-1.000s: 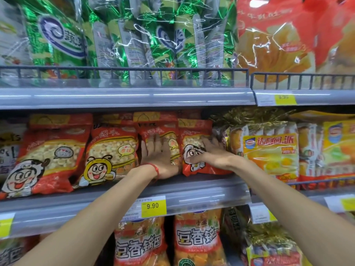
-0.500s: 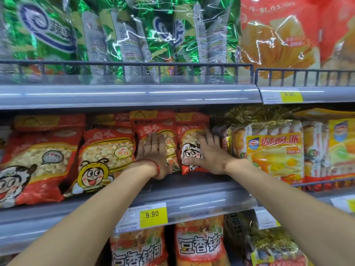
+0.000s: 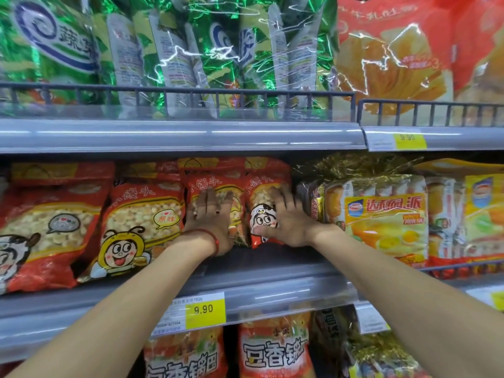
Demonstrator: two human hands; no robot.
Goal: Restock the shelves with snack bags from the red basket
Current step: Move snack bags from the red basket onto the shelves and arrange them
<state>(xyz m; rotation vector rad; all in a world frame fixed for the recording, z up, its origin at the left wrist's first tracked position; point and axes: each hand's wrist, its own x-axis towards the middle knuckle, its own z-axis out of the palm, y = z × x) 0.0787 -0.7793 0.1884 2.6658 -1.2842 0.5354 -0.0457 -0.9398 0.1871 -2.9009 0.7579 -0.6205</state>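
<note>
On the middle shelf point(image 3: 272, 271) stand several red snack bags with cartoon faces. My left hand point(image 3: 210, 219), with a red string at the wrist, lies flat with fingers spread on one red snack bag point(image 3: 237, 197). My right hand point(image 3: 286, 219) lies flat on the red bag next to it point(image 3: 261, 203), which shows a cartoon face. Both bags stand upright, set back from the shelf's front edge. Neither hand grips anything. The red basket is out of view.
More red bags point(image 3: 141, 222) fill the shelf to the left, and yellow cake packs point(image 3: 387, 216) stand to the right. Green foil bags point(image 3: 191, 50) sit behind a wire rail on the upper shelf point(image 3: 180, 132). A yellow 9.90 price tag point(image 3: 204, 309) marks the shelf edge, with orange bags point(image 3: 272, 350) below.
Both hands have pushed the two red bags further back on the shelf and now lie higher on them. The view has drifted slightly.
</note>
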